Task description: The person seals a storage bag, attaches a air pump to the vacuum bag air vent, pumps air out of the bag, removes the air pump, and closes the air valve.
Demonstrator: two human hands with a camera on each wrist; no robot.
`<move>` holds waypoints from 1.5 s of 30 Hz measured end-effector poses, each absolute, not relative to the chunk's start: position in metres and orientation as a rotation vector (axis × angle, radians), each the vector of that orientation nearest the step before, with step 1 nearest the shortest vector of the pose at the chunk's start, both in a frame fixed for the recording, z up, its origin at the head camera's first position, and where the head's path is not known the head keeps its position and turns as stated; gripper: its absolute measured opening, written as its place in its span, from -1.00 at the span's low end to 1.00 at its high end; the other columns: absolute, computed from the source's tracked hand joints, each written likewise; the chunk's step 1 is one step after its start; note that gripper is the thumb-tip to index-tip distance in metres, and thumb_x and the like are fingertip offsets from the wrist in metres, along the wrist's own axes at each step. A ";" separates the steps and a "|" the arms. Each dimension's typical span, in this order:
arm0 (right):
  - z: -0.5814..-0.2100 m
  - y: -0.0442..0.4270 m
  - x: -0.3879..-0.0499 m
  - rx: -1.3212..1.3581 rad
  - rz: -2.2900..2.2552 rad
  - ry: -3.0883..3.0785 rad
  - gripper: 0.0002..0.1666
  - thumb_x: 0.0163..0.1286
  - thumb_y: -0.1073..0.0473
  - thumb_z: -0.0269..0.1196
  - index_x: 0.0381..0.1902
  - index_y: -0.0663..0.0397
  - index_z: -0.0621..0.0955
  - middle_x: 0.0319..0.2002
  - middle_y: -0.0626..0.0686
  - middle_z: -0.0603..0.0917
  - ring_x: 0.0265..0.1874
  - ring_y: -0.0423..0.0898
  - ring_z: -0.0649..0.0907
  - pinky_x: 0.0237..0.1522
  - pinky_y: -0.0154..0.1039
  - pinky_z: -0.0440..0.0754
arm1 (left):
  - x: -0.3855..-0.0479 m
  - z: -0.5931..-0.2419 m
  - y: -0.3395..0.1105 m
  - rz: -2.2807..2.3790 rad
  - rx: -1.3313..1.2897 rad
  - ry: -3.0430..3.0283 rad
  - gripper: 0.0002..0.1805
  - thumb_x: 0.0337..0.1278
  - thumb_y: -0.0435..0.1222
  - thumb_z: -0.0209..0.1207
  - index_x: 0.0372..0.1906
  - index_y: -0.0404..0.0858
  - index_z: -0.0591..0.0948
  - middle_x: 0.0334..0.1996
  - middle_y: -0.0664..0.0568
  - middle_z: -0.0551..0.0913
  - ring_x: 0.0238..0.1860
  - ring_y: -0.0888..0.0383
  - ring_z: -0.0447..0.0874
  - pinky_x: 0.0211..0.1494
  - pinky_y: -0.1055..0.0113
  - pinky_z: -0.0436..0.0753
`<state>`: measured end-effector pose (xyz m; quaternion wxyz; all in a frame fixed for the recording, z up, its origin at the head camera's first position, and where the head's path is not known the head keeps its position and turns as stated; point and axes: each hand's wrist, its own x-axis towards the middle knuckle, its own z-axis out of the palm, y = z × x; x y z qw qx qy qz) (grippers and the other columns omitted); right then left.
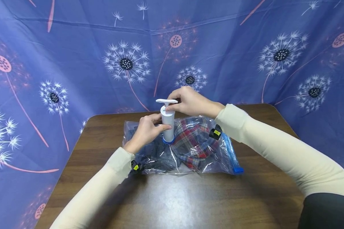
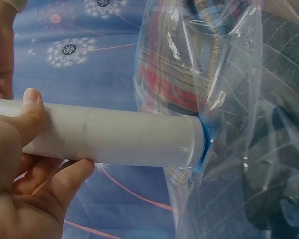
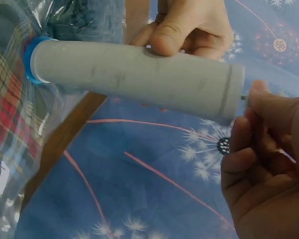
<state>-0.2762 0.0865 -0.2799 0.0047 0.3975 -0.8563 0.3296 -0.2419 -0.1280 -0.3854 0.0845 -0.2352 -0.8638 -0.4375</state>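
A white hand pump (image 1: 168, 124) stands nearly upright on a clear vacuum storage bag (image 1: 215, 163), its blue-ringed base against the bag's blue valve (image 2: 206, 144). My left hand (image 1: 147, 130) grips the pump's barrel, thumb on one side and fingers on the other. At the top, my right hand (image 1: 189, 101) pinches the pump where the T-shaped handle (image 1: 166, 101) meets the barrel. The handle sits a little above the barrel on its short visible rod. Inside the bag lie a red plaid garment (image 1: 189, 136) and dark striped clothing (image 2: 269, 74).
The bag lies on a brown wooden table (image 1: 172, 200), toward its far edge. A blue zip slider (image 1: 238, 170) sits at the near end of the bag's right-hand seal. Behind the table hangs a blue dandelion-print cloth (image 1: 83, 47).
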 end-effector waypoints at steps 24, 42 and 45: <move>-0.201 0.094 -0.264 1.183 1.145 -2.323 -0.83 0.49 0.17 0.32 -0.28 0.17 0.68 -0.47 0.05 0.65 -0.65 -0.14 0.45 -0.57 -0.35 0.32 | -0.243 -0.390 -0.131 -1.444 -0.640 -2.566 -0.43 0.05 -0.19 0.54 0.20 -0.22 0.71 0.10 -0.14 0.76 0.12 -0.04 0.77 0.16 -0.01 0.73; -0.291 0.079 -0.271 1.321 0.958 -2.626 -0.87 0.43 0.14 0.38 -0.15 0.05 0.77 -0.29 -0.02 0.73 -0.45 -0.19 0.63 -0.36 -0.27 0.63 | -0.241 -0.390 -0.134 -1.495 -0.646 -2.537 -0.46 0.05 -0.21 0.54 0.18 -0.23 0.72 0.07 -0.14 0.78 0.11 -0.06 0.77 0.16 0.02 0.74; -0.293 0.077 -0.272 1.295 0.976 -2.651 -0.86 0.41 0.14 0.40 -0.16 0.04 0.80 -0.24 0.00 0.73 -0.38 -0.16 0.63 -0.31 -0.23 0.63 | -0.242 -0.390 -0.134 -1.494 -0.643 -2.532 -0.48 0.05 -0.22 0.54 0.16 -0.23 0.73 0.06 -0.14 0.78 0.11 -0.05 0.77 0.16 0.03 0.74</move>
